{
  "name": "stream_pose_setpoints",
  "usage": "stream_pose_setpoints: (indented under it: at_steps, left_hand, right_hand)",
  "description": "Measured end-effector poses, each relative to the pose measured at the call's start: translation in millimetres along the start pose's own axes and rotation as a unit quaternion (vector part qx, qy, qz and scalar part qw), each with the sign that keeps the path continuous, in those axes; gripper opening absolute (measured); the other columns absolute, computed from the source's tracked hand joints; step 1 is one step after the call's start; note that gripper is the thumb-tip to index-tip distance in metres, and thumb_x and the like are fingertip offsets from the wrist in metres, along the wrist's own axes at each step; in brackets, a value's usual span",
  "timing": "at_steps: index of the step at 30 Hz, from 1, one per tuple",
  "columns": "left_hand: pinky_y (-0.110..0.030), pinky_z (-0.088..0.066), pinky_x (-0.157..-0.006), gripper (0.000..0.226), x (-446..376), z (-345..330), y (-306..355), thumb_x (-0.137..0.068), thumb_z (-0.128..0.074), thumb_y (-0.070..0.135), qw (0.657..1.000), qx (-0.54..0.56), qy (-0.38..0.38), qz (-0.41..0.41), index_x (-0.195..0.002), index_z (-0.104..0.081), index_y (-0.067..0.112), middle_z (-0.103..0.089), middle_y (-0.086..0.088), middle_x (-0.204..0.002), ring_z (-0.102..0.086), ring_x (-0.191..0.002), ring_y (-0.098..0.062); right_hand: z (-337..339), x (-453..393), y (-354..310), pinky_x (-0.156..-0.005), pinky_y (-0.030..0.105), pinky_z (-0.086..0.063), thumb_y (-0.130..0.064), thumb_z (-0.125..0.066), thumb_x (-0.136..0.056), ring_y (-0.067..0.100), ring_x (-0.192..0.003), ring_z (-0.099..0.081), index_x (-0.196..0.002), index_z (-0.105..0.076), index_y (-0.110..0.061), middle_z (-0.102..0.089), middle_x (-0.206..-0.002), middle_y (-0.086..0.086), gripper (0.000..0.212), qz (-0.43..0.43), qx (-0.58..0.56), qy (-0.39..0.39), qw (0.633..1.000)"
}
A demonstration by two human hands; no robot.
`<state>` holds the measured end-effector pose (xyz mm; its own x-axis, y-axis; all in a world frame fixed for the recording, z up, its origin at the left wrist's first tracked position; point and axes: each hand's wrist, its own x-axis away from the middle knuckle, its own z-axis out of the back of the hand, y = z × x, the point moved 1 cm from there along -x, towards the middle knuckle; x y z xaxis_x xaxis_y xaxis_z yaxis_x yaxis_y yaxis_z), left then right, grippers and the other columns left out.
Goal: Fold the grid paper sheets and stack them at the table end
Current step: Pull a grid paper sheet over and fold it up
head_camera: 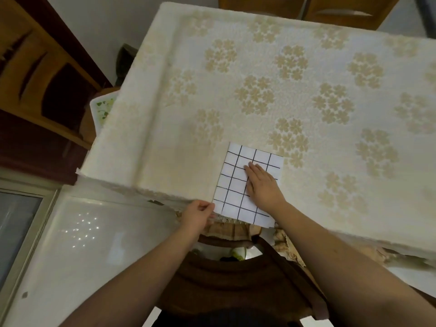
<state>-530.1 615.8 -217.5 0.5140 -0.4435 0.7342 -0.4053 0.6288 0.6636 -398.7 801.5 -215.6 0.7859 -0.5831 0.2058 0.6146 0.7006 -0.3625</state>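
Head view: my right hand (pixel 263 185) lies flat on the grid paper (pixel 236 187), palm down, fingers straight & close together, tips aimed toward the far side of the table (pixel 259 90). My left hand (pixel 198 214) has fingers curled, thumb & fingertips pinching the sheet's near-left corner right at the table edge; grip looks light, but blur makes it hard to tell. Both forearms reach in from below, left one angled up-right, right one up-left. Paper sits at the near edge on the flowered tablecloth (pixel 330 67), near end hanging slightly past the edge.
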Motion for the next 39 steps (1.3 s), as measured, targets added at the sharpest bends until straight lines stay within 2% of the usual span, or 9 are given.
stream_pose_setpoints:
  at_steps: [4, 8, 12, 16, 21, 27, 30, 33, 39]
  left_hand:
    - [-0.043, -0.059, -0.077, 0.017, -1.3, 0.1, -6.9, -0.092, -0.063, 0.015, 0.999, -0.022, -0.041, 0.024, -0.108, -0.062, 0.008, -0.071, -0.009, -0.093, -0.071, -0.080, -0.023]
    - [-0.029, -0.055, -0.065, 0.016, 8.4, 1.5, -9.6, -0.096, -0.057, 0.016, 0.993, -0.010, -0.108, 0.056, -0.110, -0.061, 0.009, -0.074, -0.009, -0.094, -0.068, -0.079, -0.018]
    - [-0.023, -0.051, -0.059, 0.019, 19.4, 6.9, -13.1, -0.098, -0.052, 0.017, 0.973, -0.163, -0.158, 0.049, -0.112, -0.061, 0.009, -0.070, -0.003, -0.093, -0.067, -0.080, -0.014]
    - [-0.023, -0.051, -0.057, 0.019, 19.6, 9.2, -10.0, -0.100, -0.049, 0.022, 0.984, -0.128, -0.121, 0.039, -0.115, -0.055, 0.012, -0.069, -0.008, -0.100, -0.065, -0.078, -0.017]
    - [-0.037, -0.058, -0.076, 0.020, 16.4, 2.6, -2.4, -0.099, -0.050, 0.028, 0.992, -0.091, -0.086, -0.009, -0.116, -0.057, 0.020, -0.064, 0.003, -0.103, -0.068, -0.092, -0.021]
    - [-0.023, -0.053, -0.061, 0.021, 13.5, 0.8, -4.4, -0.098, -0.053, 0.026, 0.980, -0.173, -0.091, -0.024, -0.108, -0.064, 0.011, -0.069, -0.001, -0.094, -0.066, -0.080, -0.013]
    - [-0.033, -0.051, -0.059, 0.037, 15.3, 6.2, 3.8, -0.097, -0.049, 0.042, 0.956, -0.272, -0.026, -0.108, -0.084, -0.064, 0.011, -0.066, -0.007, -0.075, -0.063, -0.066, -0.017]
    - [-0.027, -0.039, -0.055, 0.036, 14.0, 6.9, 21.1, -0.099, -0.045, 0.038, 0.928, -0.313, 0.032, -0.201, -0.075, -0.058, 0.014, -0.055, -0.001, -0.065, -0.050, -0.058, -0.011]
    - [-0.019, -0.042, -0.077, 0.024, -11.2, -15.4, 67.1, -0.099, -0.050, 0.027, 0.917, -0.310, 0.021, -0.249, -0.119, -0.058, 0.017, -0.061, 0.004, -0.103, -0.056, -0.089, -0.009]
  right_hand:
    - [-2.8, 3.9, 2.4, -0.118, 0.044, -0.019, -0.036, -0.025, -0.097, 0.025, -0.146, -0.020, -0.151, -0.029, -0.014, -0.024, -0.158, 0.008, 0.058, -0.012, 0.007, -0.024, 1.000]
    - [-3.5, 1.7, -0.5, -0.118, 0.042, -0.012, -0.034, -0.031, -0.103, 0.023, -0.148, -0.010, -0.153, -0.021, -0.017, -0.014, -0.161, 0.005, 0.054, -0.026, 0.005, -0.041, 0.999]
    - [-1.6, 1.7, -0.6, -0.119, 0.041, -0.008, -0.036, -0.029, -0.103, 0.022, -0.149, -0.006, -0.154, -0.018, -0.016, -0.009, -0.162, 0.004, 0.055, -0.027, 0.008, -0.054, 0.998]
    - [0.4, 1.7, -3.1, -0.119, 0.041, -0.009, -0.036, -0.029, -0.104, 0.022, -0.149, -0.007, -0.153, -0.018, -0.016, -0.009, -0.162, 0.004, 0.055, -0.027, 0.009, -0.059, 0.998]
    - [4.1, 4.0, -4.8, -0.119, 0.040, -0.010, -0.035, -0.031, -0.104, 0.022, -0.149, -0.008, -0.153, -0.018, -0.015, -0.011, -0.162, 0.005, 0.055, -0.031, -0.008, -0.063, 0.998]
    - [8.1, 9.1, 3.3, -0.120, 0.042, -0.013, -0.037, -0.030, -0.103, 0.022, -0.149, -0.007, -0.154, -0.017, -0.016, -0.010, -0.162, 0.003, 0.056, -0.036, -0.007, -0.068, 0.997]
    - [14.1, 16.3, 7.0, -0.115, 0.048, -0.027, -0.043, -0.023, -0.096, 0.030, -0.145, -0.024, -0.148, -0.035, -0.010, -0.030, -0.156, 0.012, 0.063, -0.042, -0.042, -0.013, 0.998]
    - [16.5, 24.7, 15.0, -0.101, 0.049, -0.043, -0.033, -0.032, -0.093, 0.035, -0.128, -0.046, -0.134, -0.053, -0.007, -0.051, -0.139, 0.016, 0.053, -0.078, -0.064, 0.091, 0.991]
    - [30.5, 43.9, 30.8, -0.081, 0.040, -0.049, -0.011, -0.045, -0.097, 0.031, -0.100, -0.058, -0.133, -0.050, -0.008, -0.057, -0.119, 0.016, 0.037, -0.312, -0.248, 0.169, 0.902]
